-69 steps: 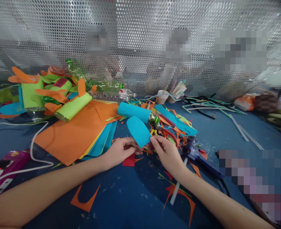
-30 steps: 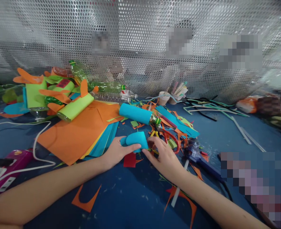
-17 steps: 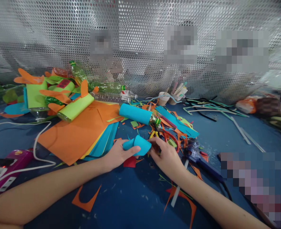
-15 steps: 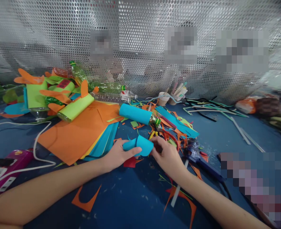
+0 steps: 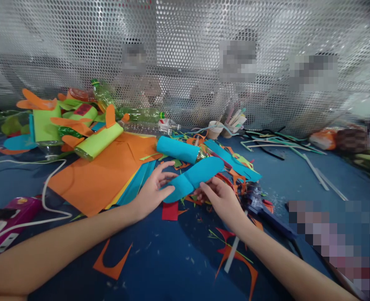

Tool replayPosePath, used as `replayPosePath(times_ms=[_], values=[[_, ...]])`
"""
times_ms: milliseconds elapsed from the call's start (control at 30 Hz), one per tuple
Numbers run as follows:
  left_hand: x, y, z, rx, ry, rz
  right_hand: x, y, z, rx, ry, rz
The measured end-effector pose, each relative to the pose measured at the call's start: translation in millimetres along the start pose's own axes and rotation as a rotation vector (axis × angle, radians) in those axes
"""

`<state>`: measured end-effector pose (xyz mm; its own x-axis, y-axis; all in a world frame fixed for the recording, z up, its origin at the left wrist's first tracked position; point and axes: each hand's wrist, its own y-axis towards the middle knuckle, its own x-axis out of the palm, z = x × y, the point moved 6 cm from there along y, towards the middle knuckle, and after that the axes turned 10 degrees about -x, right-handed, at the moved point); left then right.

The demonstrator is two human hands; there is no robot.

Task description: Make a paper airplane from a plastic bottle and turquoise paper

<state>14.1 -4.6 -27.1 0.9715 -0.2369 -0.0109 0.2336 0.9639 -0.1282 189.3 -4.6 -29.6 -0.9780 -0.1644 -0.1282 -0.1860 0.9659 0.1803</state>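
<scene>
A blue paper cutout (image 5: 200, 177) with rounded ends and a crease across its middle is held unfolded above the table. My right hand (image 5: 220, 198) pinches its lower edge, thumb in front and the other fingers partly hidden behind. At the left end is my left hand (image 5: 155, 190), its fingers spread apart and its thumb at the paper's edge. Just behind the cutout lies a bottle wrapped in blue paper (image 5: 178, 149), its neck partly covered. A small red paper piece (image 5: 170, 211) rests on the table below the cutout.
Orange sheets (image 5: 93, 179) lie over blue ones at left, near green-wrapped bottles (image 5: 100, 140) with orange paper pieces. A blue glue gun (image 5: 272, 219) is by my right forearm. A magenta power strip (image 5: 24, 211) with a white cable sits left. Perforated metal (image 5: 185, 42) stands behind.
The blue cutout, folded over before, is now opened out flat, extending up and to the right. My left hand's fingers have spread from their grip on it.
</scene>
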Motion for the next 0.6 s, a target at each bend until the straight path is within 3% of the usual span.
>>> replayPosePath(times_ms=[233, 400, 500, 600], values=[[11.5, -1.5, 1.6, 0.005, 0.007, -0.230, 4.0, -0.6, 2.3, 0.004, 0.023, -0.042], [14.0, -3.2, 3.1, 0.127, 0.239, -0.195, 7.4, -2.6, -2.2, -0.003, -0.079, -0.124], [12.2, 1.1, -2.7, 0.077, 0.227, -0.189, -0.5, -1.3, -11.1, -0.106, -0.468, -0.119], [9.7, 4.9, -6.2, 0.016, 0.144, -0.190, -10.1, 0.0, -26.1, -0.356, -1.047, -0.020]])
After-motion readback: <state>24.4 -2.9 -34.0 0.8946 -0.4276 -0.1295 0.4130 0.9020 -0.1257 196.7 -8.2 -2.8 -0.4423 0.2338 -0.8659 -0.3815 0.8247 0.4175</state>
